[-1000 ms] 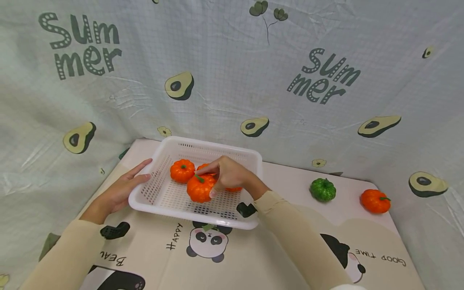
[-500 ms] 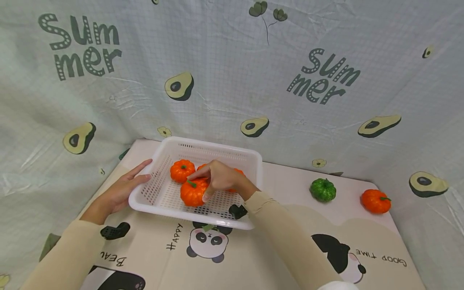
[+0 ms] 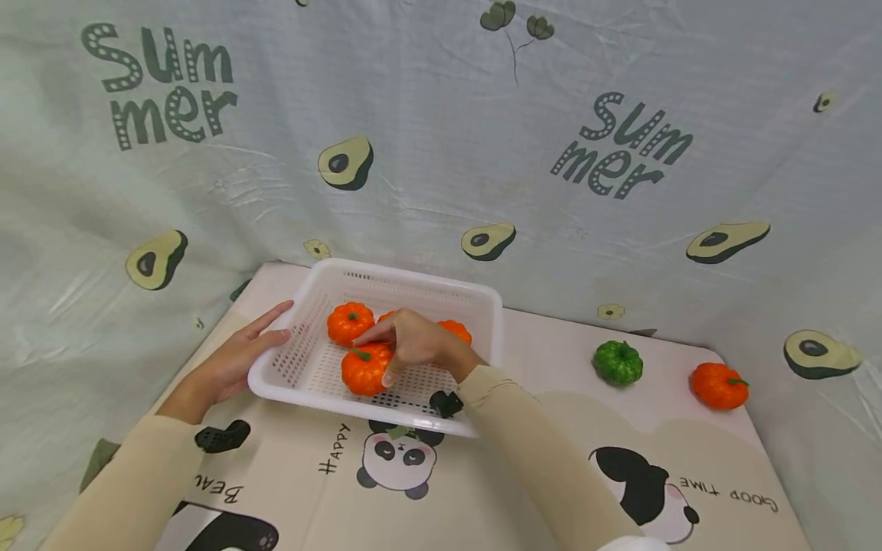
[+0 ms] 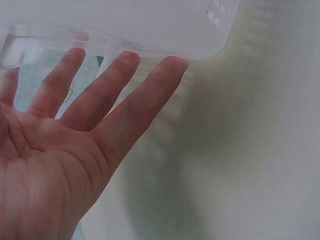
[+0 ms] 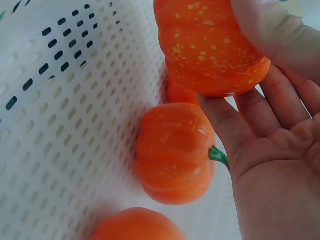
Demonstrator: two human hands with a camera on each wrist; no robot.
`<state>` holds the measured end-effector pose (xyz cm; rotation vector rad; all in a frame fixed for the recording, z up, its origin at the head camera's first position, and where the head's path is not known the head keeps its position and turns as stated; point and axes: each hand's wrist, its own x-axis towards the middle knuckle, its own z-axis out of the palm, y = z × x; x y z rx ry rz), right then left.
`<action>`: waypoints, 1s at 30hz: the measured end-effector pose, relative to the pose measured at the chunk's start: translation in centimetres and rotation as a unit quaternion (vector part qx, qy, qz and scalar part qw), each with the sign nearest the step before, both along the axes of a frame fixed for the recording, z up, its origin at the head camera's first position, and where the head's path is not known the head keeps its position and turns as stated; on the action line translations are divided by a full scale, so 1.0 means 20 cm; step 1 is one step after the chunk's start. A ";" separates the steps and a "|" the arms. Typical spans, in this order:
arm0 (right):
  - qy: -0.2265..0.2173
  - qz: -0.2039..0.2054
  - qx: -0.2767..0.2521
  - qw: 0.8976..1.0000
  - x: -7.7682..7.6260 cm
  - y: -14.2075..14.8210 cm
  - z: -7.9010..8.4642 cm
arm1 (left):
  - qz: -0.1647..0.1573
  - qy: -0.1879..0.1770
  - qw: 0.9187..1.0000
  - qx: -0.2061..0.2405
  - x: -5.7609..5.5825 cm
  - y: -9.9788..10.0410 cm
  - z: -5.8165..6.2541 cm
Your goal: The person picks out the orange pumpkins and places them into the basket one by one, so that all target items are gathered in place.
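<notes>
My right hand grips a small orange pumpkin with a green stem, over the front left part of a white perforated basket. In the right wrist view, thumb and fingers hold that speckled pumpkin from its sides. Other orange pumpkins lie in the basket: one at the left, one at the right, and one largely hidden behind my hand. My left hand touches the basket's left side; in the left wrist view its straight fingertips meet the wall from outside.
Right of the basket, a green pumpkin and another orange pumpkin rest on the panda-printed table cover. A hanging sheet with avocado prints closes off the back and sides.
My right hand has moved left and nearer the basket's front with the pumpkin, uncovering the pumpkin at the right. My left hand has stayed at the basket's side.
</notes>
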<state>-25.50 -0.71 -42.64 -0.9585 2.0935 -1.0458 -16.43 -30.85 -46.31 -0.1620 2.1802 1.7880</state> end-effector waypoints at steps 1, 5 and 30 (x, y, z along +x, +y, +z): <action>-0.002 0.001 -0.001 1.000 0.00 -0.01 0.00 | 0.001 0.000 1.000 -0.001 0.00 0.00 0.00; -0.001 0.017 -0.001 1.000 0.00 -0.03 -0.01 | 0.002 0.000 1.000 -0.001 0.01 0.00 0.01; -0.017 0.022 0.028 0.999 -0.04 -0.03 -0.04 | 0.012 -0.012 1.000 0.006 -0.01 0.00 0.00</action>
